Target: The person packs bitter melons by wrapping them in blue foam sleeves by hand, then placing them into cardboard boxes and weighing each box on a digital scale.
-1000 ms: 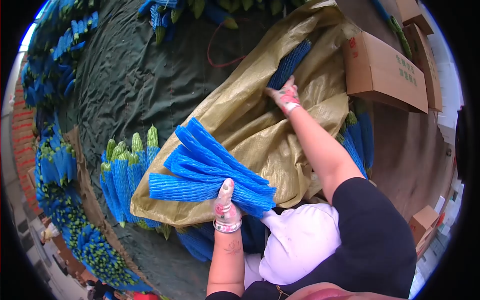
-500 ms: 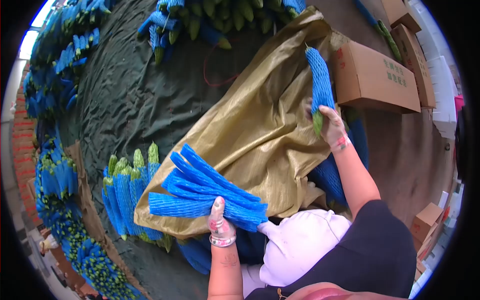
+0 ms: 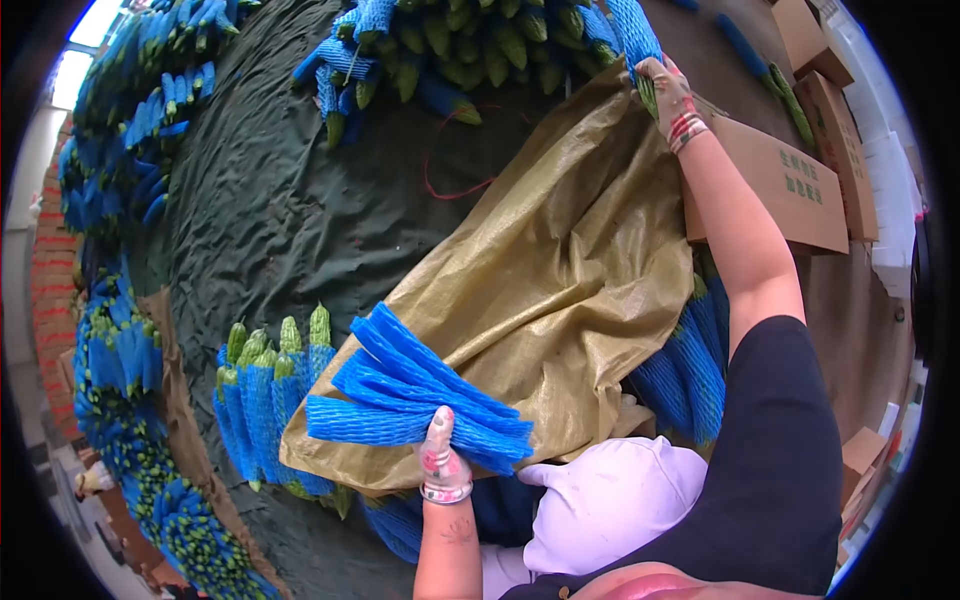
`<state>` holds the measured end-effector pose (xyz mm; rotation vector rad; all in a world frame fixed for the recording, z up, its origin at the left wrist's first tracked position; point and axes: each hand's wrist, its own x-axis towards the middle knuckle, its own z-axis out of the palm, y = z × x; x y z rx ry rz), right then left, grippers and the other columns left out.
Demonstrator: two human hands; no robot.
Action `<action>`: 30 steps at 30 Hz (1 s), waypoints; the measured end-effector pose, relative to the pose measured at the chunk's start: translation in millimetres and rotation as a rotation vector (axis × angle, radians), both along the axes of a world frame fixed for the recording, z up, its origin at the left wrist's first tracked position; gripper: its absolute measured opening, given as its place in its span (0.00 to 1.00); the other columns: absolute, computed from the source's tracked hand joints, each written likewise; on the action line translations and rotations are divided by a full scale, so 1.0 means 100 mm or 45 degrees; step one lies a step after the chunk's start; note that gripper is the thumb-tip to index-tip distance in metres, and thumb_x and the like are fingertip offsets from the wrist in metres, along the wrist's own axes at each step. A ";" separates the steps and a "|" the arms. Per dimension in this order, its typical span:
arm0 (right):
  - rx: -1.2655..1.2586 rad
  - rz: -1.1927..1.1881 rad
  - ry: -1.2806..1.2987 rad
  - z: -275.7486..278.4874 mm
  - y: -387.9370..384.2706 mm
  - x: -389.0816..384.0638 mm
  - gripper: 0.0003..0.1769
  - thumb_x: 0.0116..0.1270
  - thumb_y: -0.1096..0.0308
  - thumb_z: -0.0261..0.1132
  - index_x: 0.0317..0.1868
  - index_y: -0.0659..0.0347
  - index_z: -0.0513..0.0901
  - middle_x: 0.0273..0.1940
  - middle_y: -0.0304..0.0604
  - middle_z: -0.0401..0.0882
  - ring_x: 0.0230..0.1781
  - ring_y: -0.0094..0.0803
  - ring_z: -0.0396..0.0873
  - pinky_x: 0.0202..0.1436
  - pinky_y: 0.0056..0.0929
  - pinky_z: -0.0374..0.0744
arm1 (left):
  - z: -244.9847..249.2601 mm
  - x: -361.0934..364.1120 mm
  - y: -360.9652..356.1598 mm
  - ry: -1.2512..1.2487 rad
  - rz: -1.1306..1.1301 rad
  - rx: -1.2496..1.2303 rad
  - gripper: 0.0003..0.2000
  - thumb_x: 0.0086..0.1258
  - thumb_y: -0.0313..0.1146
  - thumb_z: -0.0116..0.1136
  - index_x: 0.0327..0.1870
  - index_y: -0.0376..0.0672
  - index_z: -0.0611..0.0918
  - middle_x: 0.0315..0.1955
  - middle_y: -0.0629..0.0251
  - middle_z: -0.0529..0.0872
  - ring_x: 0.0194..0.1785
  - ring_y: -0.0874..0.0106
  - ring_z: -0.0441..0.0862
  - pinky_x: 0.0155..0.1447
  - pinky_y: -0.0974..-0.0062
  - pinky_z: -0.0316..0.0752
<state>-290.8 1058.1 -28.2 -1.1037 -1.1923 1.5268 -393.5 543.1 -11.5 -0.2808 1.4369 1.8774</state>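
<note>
My left hand [image 3: 443,468], in a patterned glove, grips a flat bundle of blue foam net sleeves [image 3: 395,385], thumb on top. My right hand [image 3: 672,100], also gloved, is stretched far forward and closed around the lower end of a bitter gourd [image 3: 633,35] in a blue net sleeve; its upper part runs out of view. Below both hands a gold woven sack [image 3: 540,270] lies spread across my lap. Left of the sack stands a row of sleeved bitter gourds [image 3: 265,400] with green tips showing. More sleeved gourds [image 3: 690,365] lie to its right, partly covered.
A heap of bitter gourds [image 3: 470,45] sits at the far end of the dark green tarp [image 3: 290,200]. Cardboard boxes [image 3: 775,180] stand to the right. Long piles of sleeved gourds [image 3: 120,360] line the left side. A red string [image 3: 430,180] lies on the tarp.
My right hand has moved forward, carrying the sleeved bitter gourd away from me toward the far heap. The left hand still holds the sleeves in nearly the same place.
</note>
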 end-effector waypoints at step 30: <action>0.658 -0.102 -0.441 0.11 0.75 -1.40 0.32 0.57 0.62 0.72 0.59 0.67 0.72 0.42 0.45 0.81 0.39 0.29 0.80 0.44 0.26 0.78 | 0.58 -0.40 -0.24 0.310 0.334 -0.231 0.42 0.53 0.25 0.68 0.71 0.51 0.60 0.60 0.63 0.72 0.57 0.65 0.73 0.62 0.62 0.73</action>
